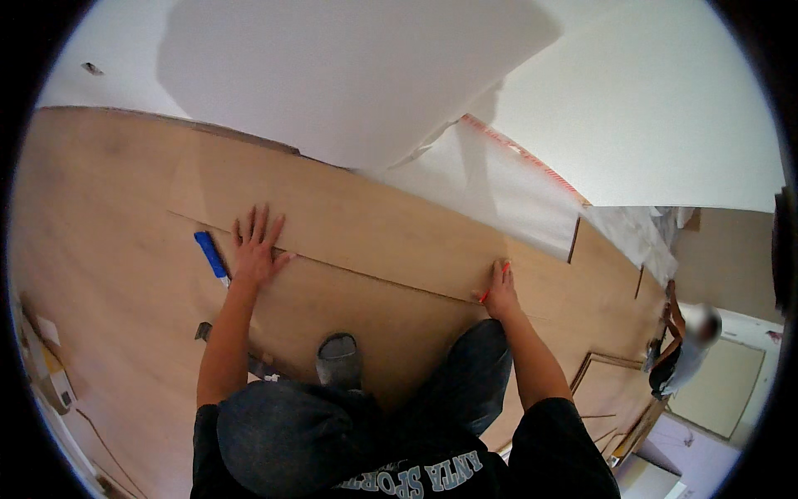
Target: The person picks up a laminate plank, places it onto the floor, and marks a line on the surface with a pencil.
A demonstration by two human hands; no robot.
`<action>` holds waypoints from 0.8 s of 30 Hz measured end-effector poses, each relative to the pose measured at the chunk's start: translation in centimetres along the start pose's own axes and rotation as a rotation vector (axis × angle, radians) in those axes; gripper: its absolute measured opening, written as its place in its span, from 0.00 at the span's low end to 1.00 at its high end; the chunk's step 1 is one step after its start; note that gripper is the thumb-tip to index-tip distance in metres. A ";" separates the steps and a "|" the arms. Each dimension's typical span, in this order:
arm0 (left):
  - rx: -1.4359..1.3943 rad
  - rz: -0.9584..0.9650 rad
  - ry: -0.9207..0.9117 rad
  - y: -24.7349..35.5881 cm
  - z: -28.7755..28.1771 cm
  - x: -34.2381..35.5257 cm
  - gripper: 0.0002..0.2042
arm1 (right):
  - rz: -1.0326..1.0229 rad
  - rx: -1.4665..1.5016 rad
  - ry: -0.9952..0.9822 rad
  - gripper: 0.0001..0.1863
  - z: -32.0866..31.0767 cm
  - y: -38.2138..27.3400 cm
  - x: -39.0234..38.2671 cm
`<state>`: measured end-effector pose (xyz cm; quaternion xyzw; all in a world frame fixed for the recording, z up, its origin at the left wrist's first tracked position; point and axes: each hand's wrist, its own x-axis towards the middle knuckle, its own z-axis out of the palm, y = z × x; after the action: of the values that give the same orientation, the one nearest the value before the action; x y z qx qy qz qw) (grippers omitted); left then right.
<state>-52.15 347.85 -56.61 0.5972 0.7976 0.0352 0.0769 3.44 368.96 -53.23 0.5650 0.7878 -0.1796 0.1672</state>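
I crouch over a light-brown floorboard (pixel 366 220) along the wall. A dark seam line runs between it and the flooring (pixel 391 328) nearer me. My left hand (pixel 259 249) lies flat across that seam, fingers spread, holding nothing. Toward the seam's right end, my right hand (pixel 500 291) is closed around a thin red object that shows at two places; its kind is hidden by the fingers. Just left of my left hand lies a blue-handled tool (pixel 211 254), its metal end partly behind my forearm. A dark metal piece (pixel 203 331) rests on the boards beside that forearm.
White walls (pixel 357 75) with a protruding corner border the far side. White underlay sheet (pixel 465 179) with a red-printed edge shows beyond the boards. Another person (pixel 686 349) crouches at the far right. Loose boards (pixel 611 362) lie at right; my slippered foot (pixel 338 358) stands near the seam.
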 end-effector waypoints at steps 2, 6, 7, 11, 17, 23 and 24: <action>-0.009 -0.002 0.009 -0.1 -0.1 -0.1 0.43 | 0.010 -0.006 -0.002 0.58 -0.2 -0.4 0.0; -0.018 -0.011 0.021 -0.5 0.3 -0.4 0.43 | 0.046 0.035 -0.047 0.58 -1.1 -1.7 -0.2; -0.016 -0.012 0.017 -0.3 0.1 -0.2 0.43 | 0.046 0.019 -0.043 0.58 -1.2 -1.4 -0.2; -0.013 0.008 0.036 -0.5 0.3 0.0 0.44 | 0.040 -0.008 -0.028 0.56 -1.6 -1.7 -0.4; -0.038 0.006 -0.044 1.0 -0.6 1.0 0.46 | -0.078 0.581 0.239 0.34 -0.1 -6.2 2.9; -0.021 -0.010 -0.015 -0.5 -0.2 -0.3 0.44 | -0.354 0.772 0.454 0.21 -2.3 -20.3 6.2; -0.027 -0.003 -0.001 -0.5 -0.1 -0.2 0.44 | -0.301 0.914 0.448 0.20 -2.0 -21.1 7.3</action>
<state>-52.55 347.54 -56.60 0.5950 0.7979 0.0454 0.0855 -18.97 369.69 -52.93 0.4853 0.7181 -0.4014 -0.2962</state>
